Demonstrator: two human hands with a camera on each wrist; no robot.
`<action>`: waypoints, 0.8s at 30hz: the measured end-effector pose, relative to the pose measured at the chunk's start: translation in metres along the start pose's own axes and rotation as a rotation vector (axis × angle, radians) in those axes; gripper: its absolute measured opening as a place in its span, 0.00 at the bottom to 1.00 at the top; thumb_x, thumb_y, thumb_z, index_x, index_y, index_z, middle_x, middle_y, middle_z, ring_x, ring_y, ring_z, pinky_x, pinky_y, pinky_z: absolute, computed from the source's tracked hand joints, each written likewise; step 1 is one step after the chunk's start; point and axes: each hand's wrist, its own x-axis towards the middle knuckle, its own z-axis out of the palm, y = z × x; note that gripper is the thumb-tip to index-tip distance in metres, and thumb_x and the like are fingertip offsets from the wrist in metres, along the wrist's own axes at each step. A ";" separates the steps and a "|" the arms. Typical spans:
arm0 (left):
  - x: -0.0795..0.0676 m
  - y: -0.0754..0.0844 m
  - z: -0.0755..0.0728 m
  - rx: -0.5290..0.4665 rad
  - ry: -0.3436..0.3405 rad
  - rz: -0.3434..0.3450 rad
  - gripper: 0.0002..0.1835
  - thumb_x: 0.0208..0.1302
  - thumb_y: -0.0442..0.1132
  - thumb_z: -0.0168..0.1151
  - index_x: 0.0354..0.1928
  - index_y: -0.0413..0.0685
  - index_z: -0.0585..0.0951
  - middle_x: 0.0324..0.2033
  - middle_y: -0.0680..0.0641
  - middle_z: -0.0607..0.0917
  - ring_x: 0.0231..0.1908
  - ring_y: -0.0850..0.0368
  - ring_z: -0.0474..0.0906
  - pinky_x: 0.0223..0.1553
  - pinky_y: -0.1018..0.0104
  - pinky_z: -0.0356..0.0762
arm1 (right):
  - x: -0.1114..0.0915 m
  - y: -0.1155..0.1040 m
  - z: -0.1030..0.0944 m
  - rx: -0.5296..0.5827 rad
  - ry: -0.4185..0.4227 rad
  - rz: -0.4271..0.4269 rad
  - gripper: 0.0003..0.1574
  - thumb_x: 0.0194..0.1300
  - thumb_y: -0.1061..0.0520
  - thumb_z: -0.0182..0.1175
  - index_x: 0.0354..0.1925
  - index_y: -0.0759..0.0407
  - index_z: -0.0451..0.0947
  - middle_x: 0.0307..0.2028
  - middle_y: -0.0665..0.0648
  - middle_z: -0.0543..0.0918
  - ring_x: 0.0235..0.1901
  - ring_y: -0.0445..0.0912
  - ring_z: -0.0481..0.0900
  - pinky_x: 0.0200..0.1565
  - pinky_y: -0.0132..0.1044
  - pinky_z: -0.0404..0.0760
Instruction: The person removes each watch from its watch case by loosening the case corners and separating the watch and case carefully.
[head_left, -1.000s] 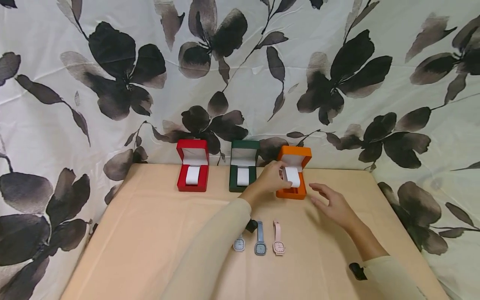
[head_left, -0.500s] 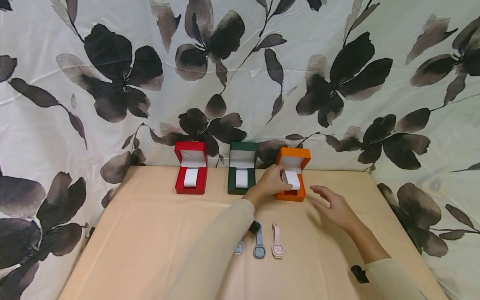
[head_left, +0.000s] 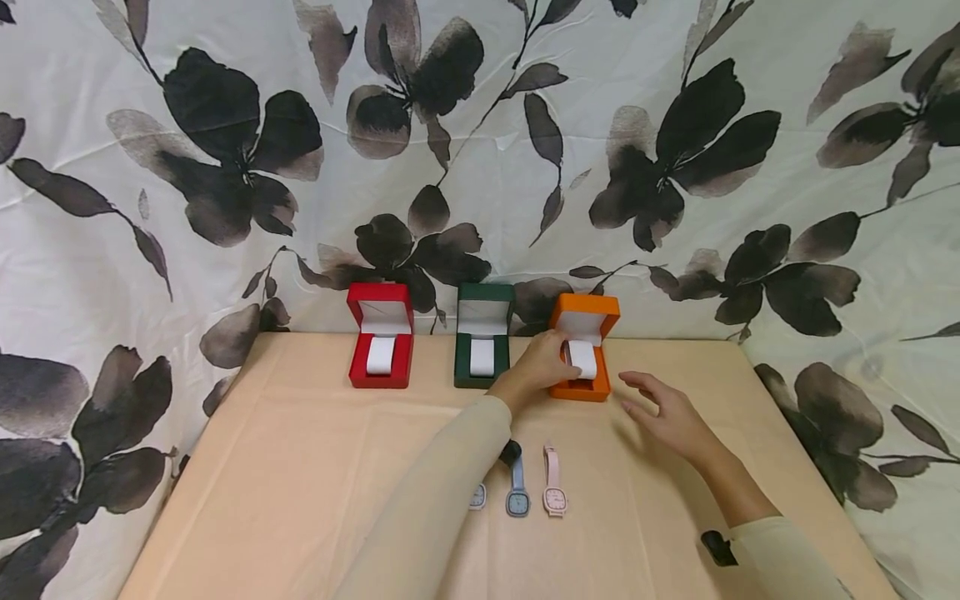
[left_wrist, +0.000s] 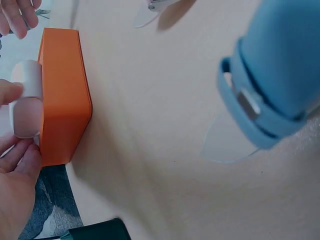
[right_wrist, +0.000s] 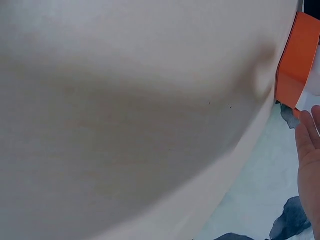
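Observation:
Thumb and fingers of my left hand (head_left: 537, 360) pinch a white watch cushion (head_left: 581, 358) at the orange watch box (head_left: 594, 390), whose lid stands up. In the left wrist view the cushion (left_wrist: 28, 82) sticks out of the box's opening, with the thumb on one side and fingers on the other. My right hand (head_left: 660, 406) hovers just right of the box, fingers extended and holding nothing. Nearer to me lie a pink watch (head_left: 555, 498), a blue watch (head_left: 517, 502) and a pale watch (head_left: 477, 497) partly hidden by my left sleeve.
A green watch box (head_left: 482, 379) and a red watch box (head_left: 380, 381) stand to the left, lids up, each with a white cushion inside. Behind the table (head_left: 285, 467) hangs a floral cloth (head_left: 540, 167).
My left hand has moved the white cushion slightly lower in the orange box. The right hand has stayed nearly still; the head view has shifted a little.

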 end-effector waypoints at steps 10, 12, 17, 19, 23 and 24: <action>0.001 -0.001 0.000 0.056 -0.029 0.043 0.32 0.59 0.46 0.76 0.63 0.45 0.78 0.52 0.48 0.81 0.47 0.57 0.74 0.51 0.72 0.78 | 0.000 0.002 0.002 0.015 -0.024 0.020 0.31 0.74 0.52 0.62 0.70 0.59 0.71 0.66 0.67 0.78 0.64 0.67 0.76 0.65 0.64 0.73; 0.000 -0.001 0.000 0.061 -0.032 0.045 0.33 0.59 0.46 0.76 0.65 0.46 0.78 0.54 0.48 0.80 0.49 0.57 0.73 0.50 0.72 0.78 | -0.001 0.002 0.003 0.014 -0.022 0.018 0.31 0.74 0.52 0.62 0.70 0.59 0.71 0.66 0.68 0.78 0.63 0.68 0.76 0.65 0.64 0.73; 0.001 0.002 0.002 0.135 -0.033 0.046 0.34 0.58 0.49 0.75 0.66 0.51 0.79 0.55 0.48 0.80 0.51 0.55 0.72 0.49 0.71 0.76 | -0.001 0.003 0.002 0.010 -0.017 0.015 0.31 0.74 0.53 0.62 0.70 0.60 0.70 0.66 0.68 0.77 0.63 0.68 0.76 0.65 0.65 0.73; 0.001 0.003 0.003 0.198 -0.035 0.066 0.33 0.58 0.51 0.75 0.65 0.51 0.79 0.56 0.48 0.81 0.52 0.54 0.72 0.49 0.69 0.76 | -0.001 0.003 0.002 0.010 -0.018 0.017 0.31 0.74 0.53 0.63 0.70 0.60 0.70 0.66 0.68 0.77 0.64 0.68 0.76 0.65 0.64 0.73; 0.001 0.004 0.005 0.252 -0.034 0.074 0.33 0.58 0.51 0.75 0.65 0.51 0.80 0.58 0.49 0.82 0.54 0.53 0.72 0.53 0.68 0.76 | 0.000 0.003 0.002 0.016 -0.019 0.019 0.32 0.73 0.54 0.63 0.70 0.61 0.70 0.66 0.68 0.77 0.64 0.68 0.76 0.65 0.64 0.73; 0.001 0.003 0.005 0.256 -0.035 0.073 0.32 0.58 0.51 0.75 0.65 0.51 0.80 0.59 0.50 0.82 0.54 0.53 0.71 0.54 0.67 0.76 | 0.000 0.003 0.002 0.016 -0.018 0.019 0.32 0.73 0.54 0.63 0.70 0.60 0.70 0.66 0.68 0.77 0.64 0.68 0.76 0.65 0.64 0.73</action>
